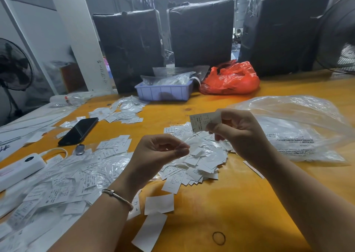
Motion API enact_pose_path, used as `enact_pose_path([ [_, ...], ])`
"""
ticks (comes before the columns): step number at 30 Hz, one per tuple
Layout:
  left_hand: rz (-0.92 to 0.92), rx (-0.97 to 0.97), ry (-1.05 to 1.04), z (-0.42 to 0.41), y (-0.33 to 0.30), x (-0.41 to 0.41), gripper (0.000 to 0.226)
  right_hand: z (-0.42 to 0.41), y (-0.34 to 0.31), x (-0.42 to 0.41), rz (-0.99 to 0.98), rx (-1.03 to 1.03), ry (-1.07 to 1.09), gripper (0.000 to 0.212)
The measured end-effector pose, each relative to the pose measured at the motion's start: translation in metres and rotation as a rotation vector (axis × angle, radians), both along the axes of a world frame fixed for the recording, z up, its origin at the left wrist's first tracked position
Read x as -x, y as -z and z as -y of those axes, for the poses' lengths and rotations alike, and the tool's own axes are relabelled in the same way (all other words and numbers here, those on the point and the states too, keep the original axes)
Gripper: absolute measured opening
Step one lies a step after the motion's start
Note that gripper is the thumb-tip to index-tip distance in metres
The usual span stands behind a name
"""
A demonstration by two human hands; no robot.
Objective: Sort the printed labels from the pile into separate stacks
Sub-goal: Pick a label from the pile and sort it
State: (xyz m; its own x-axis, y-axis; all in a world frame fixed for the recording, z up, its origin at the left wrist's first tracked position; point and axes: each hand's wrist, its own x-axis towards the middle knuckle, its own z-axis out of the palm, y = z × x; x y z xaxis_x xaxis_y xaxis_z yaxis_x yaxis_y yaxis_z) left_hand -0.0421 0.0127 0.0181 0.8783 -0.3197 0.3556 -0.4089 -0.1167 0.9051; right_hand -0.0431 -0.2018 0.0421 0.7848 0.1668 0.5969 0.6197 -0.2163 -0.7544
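Evidently to read its size, the right hand [238,130] pinches one label [204,121] up above the pile [199,161]; the left hand [161,151], fingertips pinched together holding nothing visible, hovers beside the pile.

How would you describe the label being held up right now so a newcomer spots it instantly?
Start at the big clear plastic bag on the right of the orange table. Just left of it, the right hand pinches one label. It alone is raised above the pile, showing an L.
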Motion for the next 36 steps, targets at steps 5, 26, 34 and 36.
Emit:
enact_pose_path([
  [5, -0.009, 0.025, 0.013, -0.001, 0.000, 0.000, 0.013, -0.003, 0.005, -0.002, -0.038, 0.143, -0.007, 0.011],
  [26, 0.039, 0.038, -0.058, 0.000, 0.000, 0.001, 0.023, -0.005, 0.006, -0.001, -0.192, 0.029, -0.291, 0.008],
  [34, 0.024, -0.093, 0.000, 0.003, 0.003, 0.001, 0.012, -0.002, 0.004, -0.002, -0.154, 0.155, -0.255, 0.007],
  [36, 0.014, -0.046, -0.007, 0.003, 0.002, 0.001, 0.011, 0.000, 0.003, -0.004, -0.177, 0.115, -0.219, 0.013],
])
